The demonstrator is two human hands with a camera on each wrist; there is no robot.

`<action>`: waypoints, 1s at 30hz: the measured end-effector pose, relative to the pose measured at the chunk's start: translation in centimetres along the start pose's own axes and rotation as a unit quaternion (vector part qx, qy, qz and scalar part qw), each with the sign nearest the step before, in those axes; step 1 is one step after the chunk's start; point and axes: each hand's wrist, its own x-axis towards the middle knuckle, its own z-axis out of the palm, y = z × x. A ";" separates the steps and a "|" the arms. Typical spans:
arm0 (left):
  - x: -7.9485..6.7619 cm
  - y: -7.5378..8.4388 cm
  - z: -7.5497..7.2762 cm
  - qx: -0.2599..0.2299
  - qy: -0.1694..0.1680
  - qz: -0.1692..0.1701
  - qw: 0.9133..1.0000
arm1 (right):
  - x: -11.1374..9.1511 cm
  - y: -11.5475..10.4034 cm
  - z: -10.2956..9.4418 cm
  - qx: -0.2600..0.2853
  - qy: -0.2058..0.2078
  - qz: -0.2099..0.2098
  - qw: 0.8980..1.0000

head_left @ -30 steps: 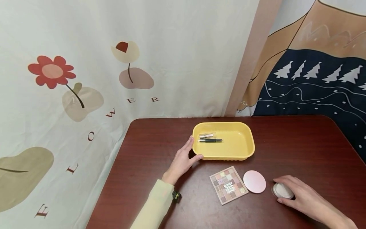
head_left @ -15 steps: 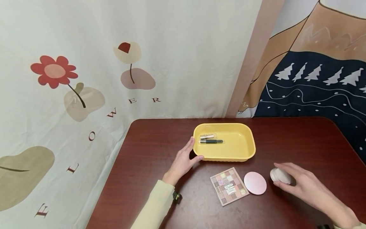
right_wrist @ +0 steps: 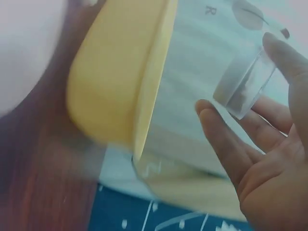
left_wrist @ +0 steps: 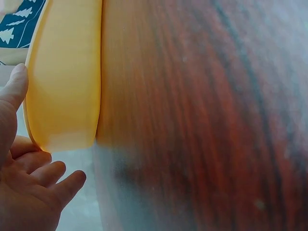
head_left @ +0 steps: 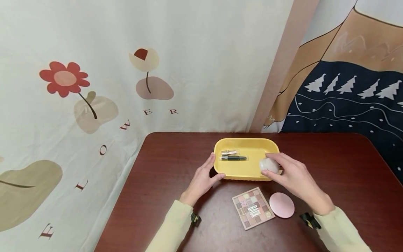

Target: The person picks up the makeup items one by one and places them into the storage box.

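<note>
A yellow tray (head_left: 252,170) stands towards the back of the table, holding a dark pen-like cosmetic stick (head_left: 233,158) and a lipstick tube (head_left: 230,152) side by side at its left. At the tray's front left corner rests my left hand (head_left: 201,178), thumb on the front rim and fingers against the left end. My right hand (head_left: 294,175) pinches a small round jar (head_left: 268,166) with clear sides above the tray's right part. In the right wrist view, thumb and fingertips hold the clear jar (right_wrist: 245,84) tilted, apart from the tray (right_wrist: 115,77).
An eyeshadow palette (head_left: 253,209) lies flat in front of the tray. Close to its right is a round pink compact (head_left: 281,205), below the right forearm's path. A patterned curtain (head_left: 201,70) hangs behind the dark wooden table (head_left: 151,182).
The right hand has lifted the jar from the table at the right and carried it left and away from me, over the tray. The left hand stays at the tray's corner.
</note>
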 end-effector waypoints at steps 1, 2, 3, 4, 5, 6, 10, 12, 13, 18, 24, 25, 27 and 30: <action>0.0 0.0 0.0 0.000 0.000 0.000 1.000 | 0.6 -0.2 0.4 0.005 -0.011 0.003 1.000; 0.0 0.0 0.0 0.000 0.000 0.001 1.000 | 1.2 -0.4 0.8 0.009 -0.024 0.006 1.000; 0.1 0.1 0.0 -0.001 0.000 0.001 1.000 | 1.8 -0.6 1.2 0.012 -0.038 0.010 0.999; 0.1 0.1 0.0 -0.001 0.000 0.001 1.000 | 2.4 -0.8 1.6 0.014 -0.049 0.011 0.999; 0.1 0.1 0.0 -0.002 0.000 0.002 1.000 | 2.9 -0.9 2.1 0.016 -0.062 0.012 0.998; 0.1 0.1 0.0 -0.004 0.000 0.001 1.000 | 3.5 -1.1 2.6 0.019 -0.072 0.012 0.997; 0.0 0.1 0.0 -0.006 -0.002 -0.001 1.000 | 5.3 -1.7 4.9 0.021 -0.091 -0.017 0.995; 0.0 0.0 0.0 -0.005 -0.003 -0.002 1.000 | 6.0 -2.0 6.0 0.018 -0.096 -0.032 0.995; 0.0 0.0 0.0 -0.004 -0.002 -0.002 1.000 | 6.2 -2.1 6.5 0.016 -0.099 -0.038 0.994; 0.0 -0.1 0.1 -0.001 0.004 0.002 1.000 | 7.2 -2.8 8.4 0.019 -0.121 -0.044 0.991; 0.0 -0.2 0.0 0.003 0.008 0.008 1.000 | 7.9 -3.7 10.1 0.006 -0.142 -0.051 0.988; 0.0 -0.2 0.0 0.003 0.008 0.008 1.000 | 8.0 -3.8 10.3 0.000 -0.146 -0.051 0.988; 0.0 -0.2 0.1 0.003 0.008 0.007 1.000 | 8.1 -4.1 10.7 -0.014 -0.153 -0.048 0.987; -0.1 -0.2 0.1 0.002 0.006 0.003 1.000 | 8.2 -4.3 11.0 -0.027 -0.164 -0.031 0.986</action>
